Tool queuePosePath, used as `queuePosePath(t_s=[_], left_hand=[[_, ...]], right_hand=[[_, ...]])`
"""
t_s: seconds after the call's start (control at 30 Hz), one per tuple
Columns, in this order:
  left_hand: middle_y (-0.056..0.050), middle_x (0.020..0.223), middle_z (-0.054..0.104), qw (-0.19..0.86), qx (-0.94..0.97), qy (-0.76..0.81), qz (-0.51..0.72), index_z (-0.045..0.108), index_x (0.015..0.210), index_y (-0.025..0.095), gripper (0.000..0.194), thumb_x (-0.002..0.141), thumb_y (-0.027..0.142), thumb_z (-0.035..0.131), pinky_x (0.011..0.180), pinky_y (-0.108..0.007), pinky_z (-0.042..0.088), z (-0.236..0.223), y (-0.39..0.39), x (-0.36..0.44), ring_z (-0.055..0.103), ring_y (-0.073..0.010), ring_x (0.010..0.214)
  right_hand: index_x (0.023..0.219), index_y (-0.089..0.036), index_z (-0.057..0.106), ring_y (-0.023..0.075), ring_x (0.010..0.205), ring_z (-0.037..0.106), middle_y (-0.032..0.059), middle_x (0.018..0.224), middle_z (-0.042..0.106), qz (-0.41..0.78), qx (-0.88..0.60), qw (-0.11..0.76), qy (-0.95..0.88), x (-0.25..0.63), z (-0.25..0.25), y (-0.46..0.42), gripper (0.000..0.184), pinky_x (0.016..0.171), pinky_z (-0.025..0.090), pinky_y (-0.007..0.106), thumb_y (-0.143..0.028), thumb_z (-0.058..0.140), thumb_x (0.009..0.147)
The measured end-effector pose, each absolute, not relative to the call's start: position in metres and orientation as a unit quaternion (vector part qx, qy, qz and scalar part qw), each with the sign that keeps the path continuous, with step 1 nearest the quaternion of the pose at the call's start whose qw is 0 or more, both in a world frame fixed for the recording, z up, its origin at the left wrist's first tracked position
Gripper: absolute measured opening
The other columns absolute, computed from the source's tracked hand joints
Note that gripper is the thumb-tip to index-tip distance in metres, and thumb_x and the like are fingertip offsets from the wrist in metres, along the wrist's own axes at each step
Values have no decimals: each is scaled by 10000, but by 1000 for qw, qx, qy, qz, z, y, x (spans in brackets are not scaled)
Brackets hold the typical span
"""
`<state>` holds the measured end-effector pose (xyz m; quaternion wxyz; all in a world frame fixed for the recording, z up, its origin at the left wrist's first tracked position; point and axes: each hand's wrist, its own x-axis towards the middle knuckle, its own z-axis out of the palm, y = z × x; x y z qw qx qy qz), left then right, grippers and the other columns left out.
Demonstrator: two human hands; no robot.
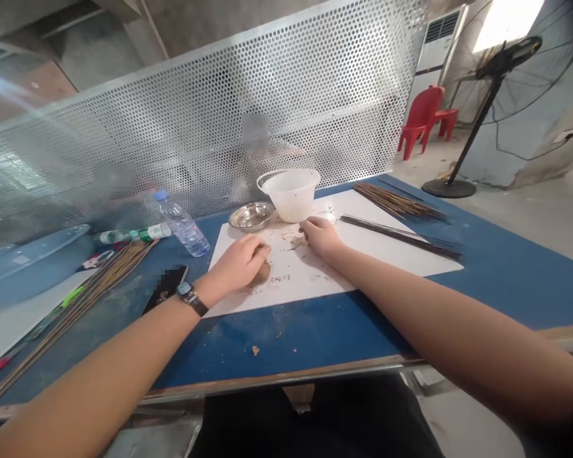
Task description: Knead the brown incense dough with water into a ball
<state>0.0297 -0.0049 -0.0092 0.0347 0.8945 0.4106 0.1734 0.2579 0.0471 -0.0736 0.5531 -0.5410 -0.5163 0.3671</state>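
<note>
My left hand lies palm down on a white paper sheet, cupped over a lump of brown paste. Most of the lump is hidden beneath the fingers. A smartwatch sits on my left wrist. My right hand rests curled on the paper near scattered brown crumbs, and its fingers hide whatever lies under them. Beyond it stand a white plastic jug and a shallow steel bowl. Two bundles of thin dark sticks lie at the paper's far right.
The blue table's metal front edge runs below my arms. On the left lie a bundle of sticks, a black phone, a water bottle and a tube. A perforated metal screen stands behind, with a blurred person beyond it.
</note>
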Motion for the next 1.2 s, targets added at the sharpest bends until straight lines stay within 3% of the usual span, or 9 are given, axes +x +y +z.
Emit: queuePosePath(t_s=[0.17,0.37,0.67,0.83,0.9,0.97,1.03,1.1,1.2], left_hand=[[-124,1106,648,19,898,418,136,616,1133,162,349,1020,421,410,958,-486,493,-1,-21,21,587,-284,1094],[-210,1452,490,-8,904,401,147,467,1455,102,665,1012,582,343,1127,-598,345,-20,-6,30,406,-367,1358],[-275,1595,372,-51,895,427,120,454,1474,13,775,1020,609,253,1228,-583,205,-43,59,63,282,-383,1514],[-248,1617,363,1,905,416,85,378,1532,27,830,1007,656,244,1223,-529,292,-28,14,44,326,-349,1517],[-205,1627,368,30,905,419,71,453,1499,86,784,1002,658,254,1210,-514,325,-11,-6,34,353,-342,1507],[-149,1443,615,78,903,419,49,653,1291,171,665,1023,614,235,1097,-466,456,8,-20,27,566,-316,1340],[-88,1061,777,143,896,419,30,736,951,209,601,1033,577,268,847,-384,554,21,-26,24,725,-254,974],[-39,761,738,175,884,432,36,664,724,209,560,1021,564,348,671,-330,523,22,-25,25,684,-195,691],[-28,655,670,133,878,450,97,583,673,207,539,1022,548,356,641,-337,495,4,-15,35,630,-186,620]], right_hand=[[662,-215,588,168,603,500,-14,575,549,359,-548,539,-530,257,-69,42,191,592,374,294,-352,544,787],[660,-211,594,173,633,530,-8,602,579,356,-553,526,-539,255,-66,41,191,628,386,302,-330,537,799],[666,-211,592,165,607,515,-15,572,557,361,-550,527,-537,255,-66,43,206,612,387,295,-340,528,813],[663,-208,584,167,618,514,-15,567,547,360,-550,524,-541,255,-64,40,199,612,376,292,-331,528,809],[674,-207,584,168,625,514,-15,574,546,358,-549,523,-545,256,-64,39,196,614,373,291,-334,525,812],[677,-206,583,169,634,517,-13,587,552,357,-549,520,-548,256,-65,39,193,621,374,293,-331,524,812],[675,-204,585,170,645,523,-10,601,563,357,-549,517,-551,255,-65,40,187,633,377,295,-322,526,808],[670,-202,587,172,654,529,-7,608,569,358,-549,515,-553,255,-65,41,184,642,380,298,-316,528,803],[666,-202,586,174,665,533,-7,609,571,356,-549,516,-553,255,-66,41,190,649,381,299,-323,526,800]])
